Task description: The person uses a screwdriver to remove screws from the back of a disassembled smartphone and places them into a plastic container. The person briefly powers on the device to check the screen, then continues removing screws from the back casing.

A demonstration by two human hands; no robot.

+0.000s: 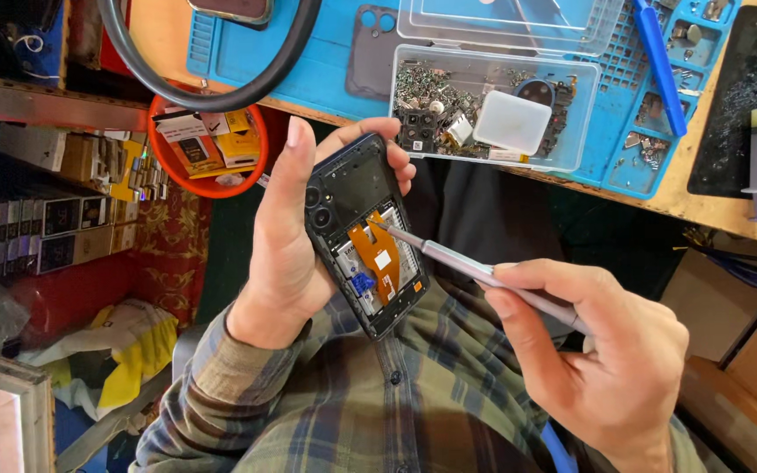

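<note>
Left hand [286, 254] wraps the phone [364, 235], thumb along its left edge, fingers curled round the far side; closed grip. Right hand [611, 350] pinches a screwdriver [470, 267] pen-style, tip touching the orange flex [383, 250] mid-board. Back cover already off, internals exposed, board and flex not lifted out; looks like mid-teardown. Phone is held above the lap, off the worktop [703, 206], just below its near edge. Long axis runs up-left to down-right, camera end pointing toward the worktop. Clear parts box [492, 105] sits at that near edge, on the blue mat [308, 52].
</note>
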